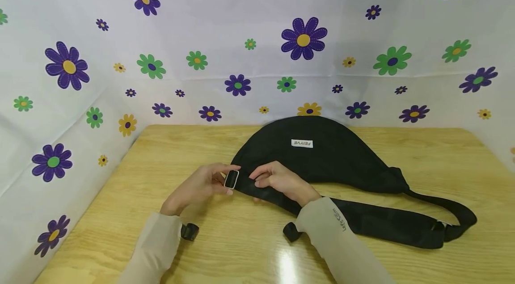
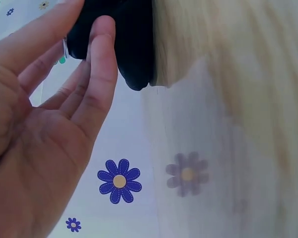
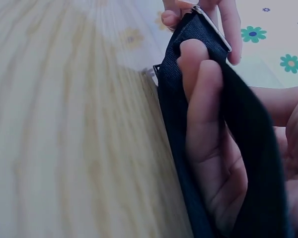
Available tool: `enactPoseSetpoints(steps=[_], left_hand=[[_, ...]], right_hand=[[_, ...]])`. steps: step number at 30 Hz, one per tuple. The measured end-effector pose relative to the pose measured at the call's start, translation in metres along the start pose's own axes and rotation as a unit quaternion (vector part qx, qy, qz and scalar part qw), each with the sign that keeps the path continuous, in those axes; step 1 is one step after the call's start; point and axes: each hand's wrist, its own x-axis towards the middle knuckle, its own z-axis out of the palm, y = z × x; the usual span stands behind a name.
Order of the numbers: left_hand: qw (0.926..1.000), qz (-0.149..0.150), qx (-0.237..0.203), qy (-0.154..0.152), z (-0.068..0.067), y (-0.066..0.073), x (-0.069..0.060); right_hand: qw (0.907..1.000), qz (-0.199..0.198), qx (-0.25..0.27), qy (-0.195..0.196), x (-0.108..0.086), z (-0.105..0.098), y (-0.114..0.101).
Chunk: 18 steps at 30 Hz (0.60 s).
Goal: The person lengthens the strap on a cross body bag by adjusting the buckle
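Observation:
A black bag (image 1: 318, 154) with a small white label lies on the table, and its wide black strap (image 1: 378, 221) runs along the near side. My left hand (image 1: 199, 188) pinches the metal buckle (image 1: 231, 180) at the strap's left end; in the left wrist view its fingers (image 2: 102, 74) lie against black fabric (image 2: 134, 44). Just right of the buckle, my right hand (image 1: 283, 181) grips the strap. The right wrist view shows fingers (image 3: 203, 114) of that hand between two layers of the strap (image 3: 253, 144).
Black bands with dark pieces show at the left wrist (image 1: 190, 231) and right wrist (image 1: 291, 232). A narrower strap loop (image 1: 466, 219) with a second buckle lies at the right. Flowered white cloth (image 1: 249, 15) hangs behind and left of the wooden table (image 1: 237, 252).

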Motion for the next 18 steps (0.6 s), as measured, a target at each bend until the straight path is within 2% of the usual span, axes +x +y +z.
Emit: enactPoseSetpoints(steps=[11, 18], left_hand=[[0.9991, -0.001, -0.041, -0.007, 0.0, -0.0019, -0.0019], [0.9977, -0.01, -0.066, -0.012, 0.0011, -0.0005, -0.0004]], right_hand=[[0.9994, -0.015, 0.03, 0.003, 0.0017, 0.0046, 0.0035], [0.9955, 0.012, 0.092, -0.02, 0.0017, 0.0066, 0.0018]])
